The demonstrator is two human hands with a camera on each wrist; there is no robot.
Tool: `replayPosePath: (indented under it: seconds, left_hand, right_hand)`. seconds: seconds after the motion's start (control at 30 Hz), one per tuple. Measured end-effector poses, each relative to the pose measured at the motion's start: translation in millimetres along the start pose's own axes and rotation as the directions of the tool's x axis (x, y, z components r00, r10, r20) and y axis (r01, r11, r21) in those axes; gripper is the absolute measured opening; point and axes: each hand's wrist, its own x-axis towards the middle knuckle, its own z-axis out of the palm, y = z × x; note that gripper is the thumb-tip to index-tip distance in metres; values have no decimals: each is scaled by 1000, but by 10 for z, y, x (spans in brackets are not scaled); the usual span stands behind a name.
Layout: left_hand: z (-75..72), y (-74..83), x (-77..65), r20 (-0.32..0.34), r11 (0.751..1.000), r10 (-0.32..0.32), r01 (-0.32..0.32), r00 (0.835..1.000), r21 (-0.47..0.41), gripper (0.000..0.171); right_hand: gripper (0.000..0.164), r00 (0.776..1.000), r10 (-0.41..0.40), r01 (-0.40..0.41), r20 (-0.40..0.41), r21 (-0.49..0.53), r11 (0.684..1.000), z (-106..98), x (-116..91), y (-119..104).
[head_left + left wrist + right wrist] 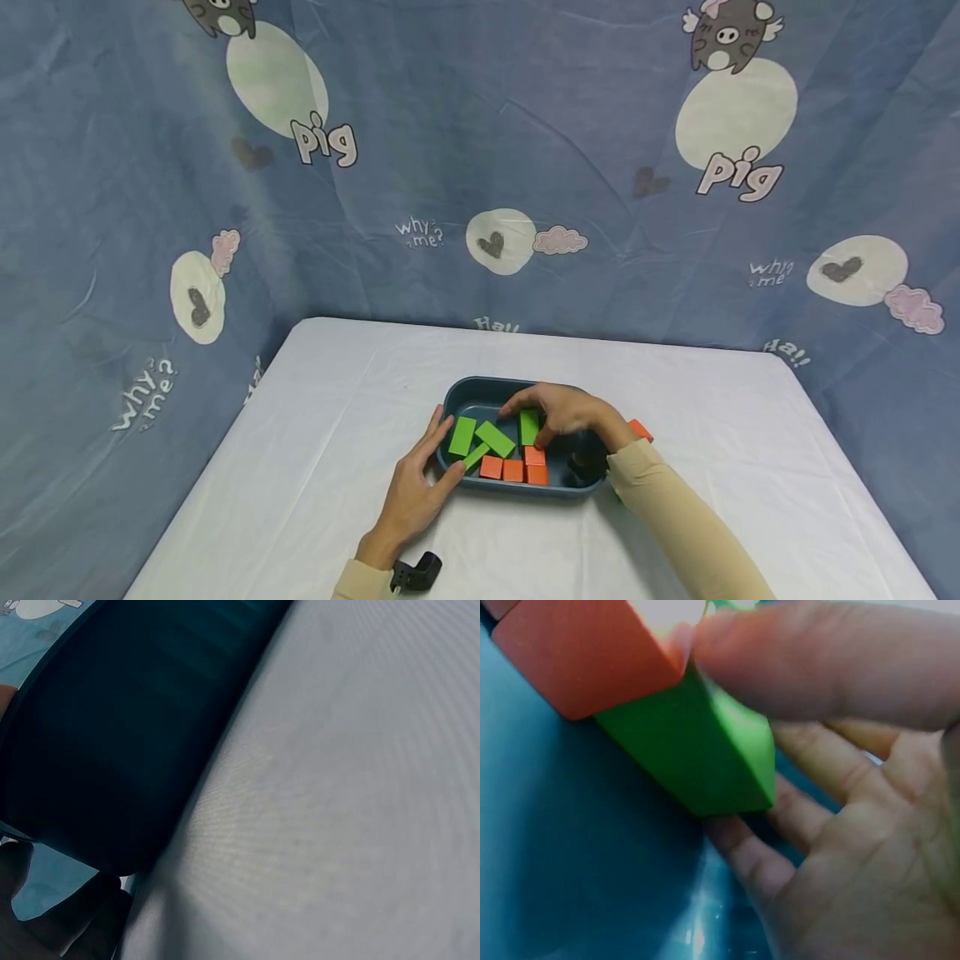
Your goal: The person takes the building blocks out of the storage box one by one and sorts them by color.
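Apparently, the step in hand is arranging blocks inside the dark blue tray (517, 489) on the white-covered counter (337, 417). The right hand (572, 408) reaches in from the right, its grip curled around a green block (528, 425), thumb to the near side and fingers to the far side. This block lies about mid-tray, just beyond a far orange block (534, 456); the right wrist view shows the two touching. Three near orange blocks (513, 471) line the near wall, and three loose green blocks (462, 436) lie at various angles to the left. The left hand (412, 492) has its fingers spread against the tray's left end, clasping no block. Another orange block (641, 429) shows outside, right of the tray. The next move seems to call for squaring the green block with its neighbour, then loosening the fingers without nudging the orange ones.
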Motion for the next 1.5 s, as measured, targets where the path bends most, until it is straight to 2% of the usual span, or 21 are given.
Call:
replayPosePath:
  seconds: [0.27, 0.57, 0.77, 1.0, 1.27, 1.5]
  left_hand:
    - [13, -3, 11, -1, 1000, 30, -30, 1000, -1, 65]
    - [19, 22, 15, -7, 999, 21, -21, 1000, -43, 66]
    - [21, 37, 21, -10, 999, 16, -16, 1000, -48, 66]
    - [36, 39, 20, -18, 998, 3, -4, 1000, -61, 67]
    - [31, 53, 19, -8, 999, -13, 12, 1000, -52, 66]
    - [15, 49, 1, -1, 999, -9, 9, 1000, -31, 65]
  right_hand:
    - [75, 998, 56, -57, -15, -144, 988, -9, -94, -43]
    - [71, 998, 10, -26, -55, -306, 952, 13, -104, -54]
    - [54, 997, -46, 17, -68, -381, 925, 17, -100, -63]
    - [36, 995, -68, 33, -76, -394, 919, 16, -103, -80]
    - [37, 994, -20, -25, -103, -418, 908, 35, -107, -107]
    - [33, 992, -39, -14, -124, -399, 917, -8, -127, -138]
